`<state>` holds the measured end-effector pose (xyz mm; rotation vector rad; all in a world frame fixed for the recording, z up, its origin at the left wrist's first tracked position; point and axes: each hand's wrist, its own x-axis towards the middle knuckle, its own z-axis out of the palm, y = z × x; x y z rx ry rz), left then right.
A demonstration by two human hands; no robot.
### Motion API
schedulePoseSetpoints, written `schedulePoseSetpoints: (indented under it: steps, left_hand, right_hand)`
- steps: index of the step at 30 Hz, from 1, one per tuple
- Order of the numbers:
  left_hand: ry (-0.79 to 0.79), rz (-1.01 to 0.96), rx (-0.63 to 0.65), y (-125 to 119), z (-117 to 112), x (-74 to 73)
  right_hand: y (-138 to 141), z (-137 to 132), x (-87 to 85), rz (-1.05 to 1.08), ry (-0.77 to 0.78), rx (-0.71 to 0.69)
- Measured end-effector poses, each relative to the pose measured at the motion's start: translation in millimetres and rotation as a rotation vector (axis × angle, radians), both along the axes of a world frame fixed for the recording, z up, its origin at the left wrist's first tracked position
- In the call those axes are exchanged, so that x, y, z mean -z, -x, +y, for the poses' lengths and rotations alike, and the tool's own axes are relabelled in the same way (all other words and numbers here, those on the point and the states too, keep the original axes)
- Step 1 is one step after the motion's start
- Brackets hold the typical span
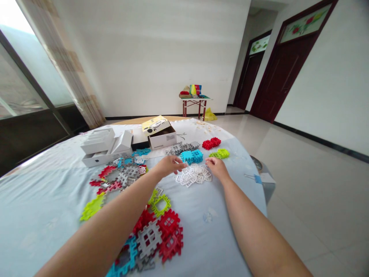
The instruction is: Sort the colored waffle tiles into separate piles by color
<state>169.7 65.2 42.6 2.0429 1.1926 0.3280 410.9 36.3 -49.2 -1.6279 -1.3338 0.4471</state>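
Note:
My left hand [168, 165] reaches in from the lower left, its fingertips at the edge of a loose pile of small white plastic lattice tiles [193, 175]. My right hand [216, 169] rests its fingertips on the pile's right side. Whether either hand pinches a tile cannot be seen. Beyond the pile stand a blue tile stack [191, 156], a red stack [211, 143], a lime stack [219, 154] and a grey stack [182, 148]. Loose red, grey [149, 239] and lime tiles [92, 207] lie scattered nearer me, some under my left forearm.
A pale blue cloth [43, 207] covers the round table. An open white drawer box [103, 154] and a cardboard box [162, 137] stand at the far side. Beyond the table are a tiled floor, a small table [195, 100], dark doors [284, 67] and a curtained window [29, 73].

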Motion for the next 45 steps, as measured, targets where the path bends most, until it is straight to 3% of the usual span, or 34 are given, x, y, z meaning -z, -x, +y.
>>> schedulePoseSetpoints:
  steps: [3, 6, 10, 13, 16, 22, 25, 32, 37, 40, 45]
  left_hand:
    - [0.007, -0.126, -0.023, 1, 5, -6.1]
    - [-0.076, -0.125, -0.054, 27, 13, -14.4]
    - [-0.159, 0.054, -0.113, 79, 15, -20.0]
    - [-0.125, 0.172, -0.030, 109, 5, -16.8]
    - [-0.163, 0.304, 0.057, 123, -10, -10.7]
    - [-0.342, 0.517, 0.054, 120, -28, -4.9]
    - [-0.347, 0.531, 0.058, 117, -27, -5.4]
    - [-0.192, 0.342, 0.083, 125, -19, -13.9]
    - [-0.261, 0.150, -0.094, 127, -12, -20.2]
    - [-0.257, 0.105, -0.175, 117, -9, -19.8]
    - [-0.100, 0.121, -0.116, 76, -9, -10.1]
  right_hand:
    - [0, 0, 0.0, 0.003, 0.008, 0.002]
    - [0, 0, 0.6, 0.007, 0.013, 0.005]
    - [0, 1, 2.2, -0.002, 0.005, 0.001]
    - [-1, 2, 4.5, -0.021, -0.002, -0.002]
    - [-2, 3, 6.6, -0.021, -0.010, 0.004]
    - [-1, 1, 7.0, -0.028, -0.009, -0.010]
    - [-1, 0, 6.7, -0.031, -0.002, -0.009]
    - [-2, 0, 7.6, -0.048, -0.010, -0.003]
    - [-3, 2, 9.0, -0.048, -0.014, -0.003]
    - [-2, 1, 8.1, -0.049, -0.018, -0.005]
    - [0, -1, 3.7, -0.030, -0.012, -0.005]
